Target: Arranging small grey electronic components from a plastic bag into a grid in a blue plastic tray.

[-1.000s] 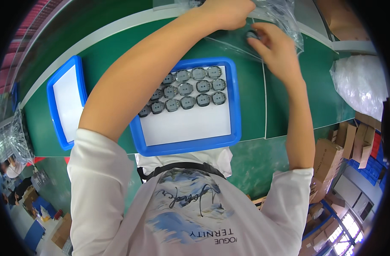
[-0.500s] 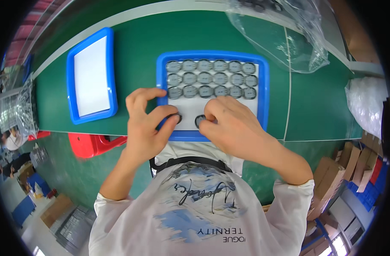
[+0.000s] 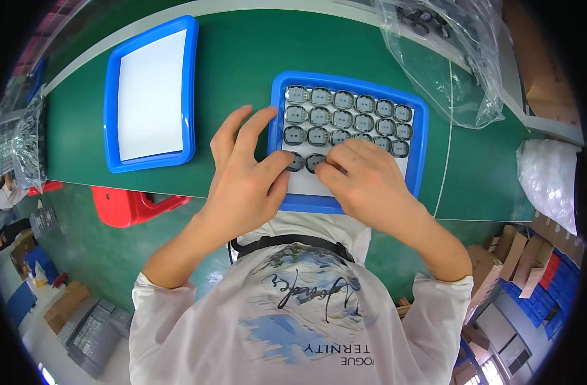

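A blue tray (image 3: pixel 419 151) with a white liner lies on the green table, and several small round dark parts (image 3: pixel 342 118) sit in rows in its far half. My left hand (image 3: pixel 245 179) rests at the tray's near left corner, fingers spread, thumb tip touching a part (image 3: pixel 296 162) in the nearest row. My right hand (image 3: pixel 364 183) lies over the tray's near half, fingertips pressing on the part (image 3: pixel 314 162) beside it. Whatever lies under my right palm is hidden.
A second blue tray (image 3: pixel 189 90) with a bare white liner lies to the left. A clear plastic bag (image 3: pixel 447 58) holding more dark parts sits at the far right. A red stool (image 3: pixel 130 206) stands below the table's near edge, cardboard boxes (image 3: pixel 499 269) at right.
Both hands came back from the plastic bag at the far side to the tray's near edge. They now set parts into a new nearest row.
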The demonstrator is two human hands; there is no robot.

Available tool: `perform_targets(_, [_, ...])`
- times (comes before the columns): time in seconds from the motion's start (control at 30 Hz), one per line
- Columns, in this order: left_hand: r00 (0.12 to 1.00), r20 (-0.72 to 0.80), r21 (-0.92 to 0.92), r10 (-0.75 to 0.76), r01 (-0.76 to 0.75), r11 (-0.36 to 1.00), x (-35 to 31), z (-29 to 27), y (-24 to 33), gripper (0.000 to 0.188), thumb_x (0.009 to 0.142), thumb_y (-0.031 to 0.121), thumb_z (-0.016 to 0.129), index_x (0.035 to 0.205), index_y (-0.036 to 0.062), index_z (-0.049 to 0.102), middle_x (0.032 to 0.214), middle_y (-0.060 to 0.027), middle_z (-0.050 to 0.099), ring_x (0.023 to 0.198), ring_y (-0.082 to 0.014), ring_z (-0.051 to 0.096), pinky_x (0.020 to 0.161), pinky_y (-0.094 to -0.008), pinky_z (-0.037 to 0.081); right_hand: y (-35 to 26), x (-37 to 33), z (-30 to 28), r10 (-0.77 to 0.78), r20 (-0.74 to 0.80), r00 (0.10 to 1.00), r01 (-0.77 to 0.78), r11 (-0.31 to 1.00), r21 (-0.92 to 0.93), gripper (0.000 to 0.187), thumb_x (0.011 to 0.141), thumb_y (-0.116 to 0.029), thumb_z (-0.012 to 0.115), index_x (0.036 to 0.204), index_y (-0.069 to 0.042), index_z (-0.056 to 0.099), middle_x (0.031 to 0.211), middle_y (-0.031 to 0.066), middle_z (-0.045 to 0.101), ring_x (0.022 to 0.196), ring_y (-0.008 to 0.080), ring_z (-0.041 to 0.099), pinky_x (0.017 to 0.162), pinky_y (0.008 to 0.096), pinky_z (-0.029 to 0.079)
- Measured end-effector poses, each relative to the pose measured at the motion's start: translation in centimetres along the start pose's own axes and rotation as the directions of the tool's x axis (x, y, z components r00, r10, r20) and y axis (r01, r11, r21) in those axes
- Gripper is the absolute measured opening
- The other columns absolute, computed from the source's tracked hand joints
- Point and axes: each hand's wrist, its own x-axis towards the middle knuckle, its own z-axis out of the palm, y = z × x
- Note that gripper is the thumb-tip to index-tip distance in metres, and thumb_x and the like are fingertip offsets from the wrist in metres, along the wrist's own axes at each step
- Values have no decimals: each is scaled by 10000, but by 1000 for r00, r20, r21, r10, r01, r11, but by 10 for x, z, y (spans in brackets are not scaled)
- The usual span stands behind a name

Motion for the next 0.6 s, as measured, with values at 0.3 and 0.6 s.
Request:
perform_targets(0.3, [1000,-1,20,-12,12,1000,10,4,2,232,699,84,817,914,63,731,1514,-232,430,1392,-486,347,1085,-579,328,2,2,0,25,-20,999,-25,1000,7,139,695,-86,686,814,-45,625,796,66,550,740,252,599,656,385,503])
perform_targets(0.6, [992,-123,-77,-29,19,997,21,-30,-13,258,735,55,807,975,45,714,1371,-207,580,1274,-412,529,1037,-472,432,79,2,-70,449,-255,856,-457,889,33,289,907,-114,696,1175,-7,684,1174,153,691,1077,305,670,944,394,514])
